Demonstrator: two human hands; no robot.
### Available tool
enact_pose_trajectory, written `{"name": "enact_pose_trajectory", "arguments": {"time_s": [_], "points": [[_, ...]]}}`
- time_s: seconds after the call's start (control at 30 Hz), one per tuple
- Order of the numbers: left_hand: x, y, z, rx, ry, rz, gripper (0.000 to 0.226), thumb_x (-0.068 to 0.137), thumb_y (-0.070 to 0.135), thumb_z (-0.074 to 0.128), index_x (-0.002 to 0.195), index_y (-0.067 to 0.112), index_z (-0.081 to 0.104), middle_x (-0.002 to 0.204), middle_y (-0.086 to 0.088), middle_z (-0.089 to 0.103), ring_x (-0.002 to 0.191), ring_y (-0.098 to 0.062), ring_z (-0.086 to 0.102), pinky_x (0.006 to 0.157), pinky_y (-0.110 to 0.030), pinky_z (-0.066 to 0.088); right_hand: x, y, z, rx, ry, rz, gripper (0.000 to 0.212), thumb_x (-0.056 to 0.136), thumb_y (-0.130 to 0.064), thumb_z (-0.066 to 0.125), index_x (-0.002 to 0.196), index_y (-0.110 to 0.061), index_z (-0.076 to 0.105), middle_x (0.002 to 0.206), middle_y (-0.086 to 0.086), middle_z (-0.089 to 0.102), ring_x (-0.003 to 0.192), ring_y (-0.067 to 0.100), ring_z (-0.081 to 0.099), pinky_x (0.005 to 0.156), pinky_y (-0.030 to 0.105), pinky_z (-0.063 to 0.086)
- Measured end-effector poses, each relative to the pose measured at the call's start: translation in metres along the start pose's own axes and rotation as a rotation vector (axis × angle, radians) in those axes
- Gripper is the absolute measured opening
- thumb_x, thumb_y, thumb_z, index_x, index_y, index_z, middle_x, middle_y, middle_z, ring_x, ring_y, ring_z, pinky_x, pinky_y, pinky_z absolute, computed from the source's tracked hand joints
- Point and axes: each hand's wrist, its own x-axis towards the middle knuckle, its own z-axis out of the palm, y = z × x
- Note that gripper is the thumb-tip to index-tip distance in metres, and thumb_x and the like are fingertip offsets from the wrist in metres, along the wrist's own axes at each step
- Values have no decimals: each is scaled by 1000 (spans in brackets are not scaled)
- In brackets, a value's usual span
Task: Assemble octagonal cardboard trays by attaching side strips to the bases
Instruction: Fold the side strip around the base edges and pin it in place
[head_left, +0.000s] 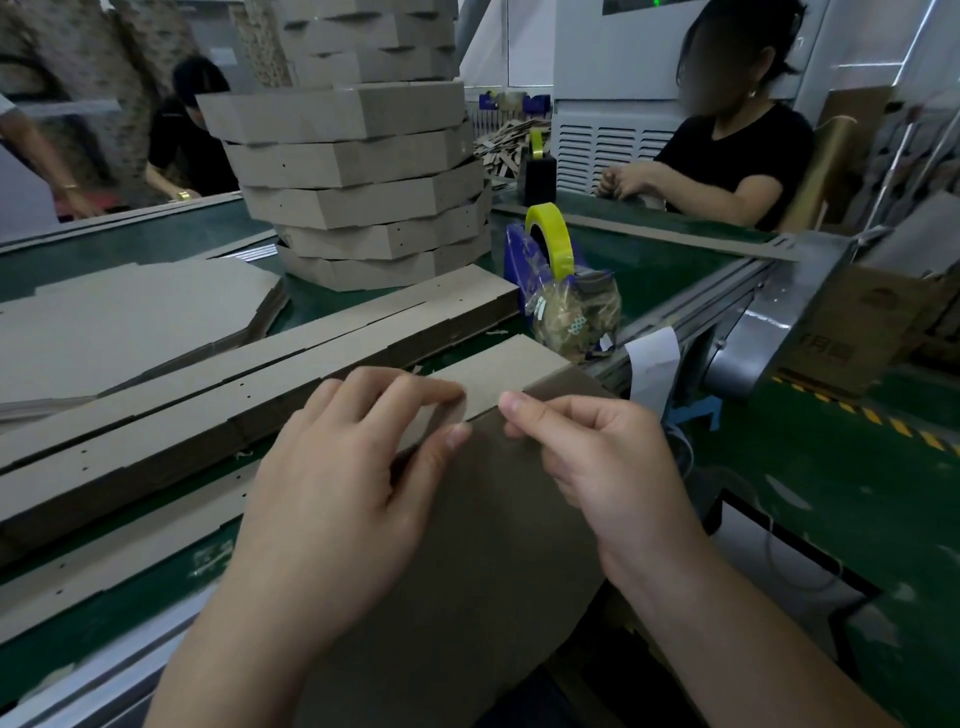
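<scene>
Green worktop (660, 275): tall stack of assembled trays (358, 197) at rear; flat bases (130, 317) piled left; side strips (260, 364) lying across centre; tape dispenser (545, 254) right, plastic bag (576, 317) touching it.

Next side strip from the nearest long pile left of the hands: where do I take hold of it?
Likely pinch the top side strip by its near long edge, coming from the person's side. It lies flat on the pile, so only its thin edges offer a grip, and that edge faces the person.
</scene>
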Motion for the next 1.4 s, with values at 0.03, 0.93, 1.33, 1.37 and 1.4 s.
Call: {"name": "enact_pose_trajectory", "arguments": {"time_s": [0.03,0.93,1.33,1.37,1.4], "points": [[0,0,-1,-8,-9,-4,32,88,52,36,111,37,53,107,13,57,99,-15,54,76,-35,44,0,0,0,-10,-3,5,25,84,-21,72,61,-12,67,33,-13,44,31,-1,42,37,7,29],[12,27,11,204,160,-75,17,82,49,58,76,34,63,83,10,65,68,-21,60,57,-27,28,10,0,-28,-453,-295,146,42,84,-46,65,75,-6,75,43,-8,52,37,-1,45,54,20,30],[9,33,15,378,43,-67,43,65,49,72,104,30,64,93,-1,64,82,-29,63,75,-39,47,45,-5,-17,-807,-219,-647,33,96,-32,45,112,-18,70,110,-4,62,109,15,54,94,43,43],[7,31,13,372,31,-57,46,66,49,72,107,30,64,96,0,65,85,-29,64,82,-43,48,48,-2,-17,-800,-240,-665,35,98,-33,43,110,-16,71,107,-4,64,105,15,56,90,43,45],[4,27,9,370,23,-46,47,68,52,70,110,31,64,102,1,65,89,-29,64,89,-47,48,50,0,-17,-788,-228,-706,36,99,-34,42,108,-14,71,103,-3,64,101,17,57,86,43,46]]}}
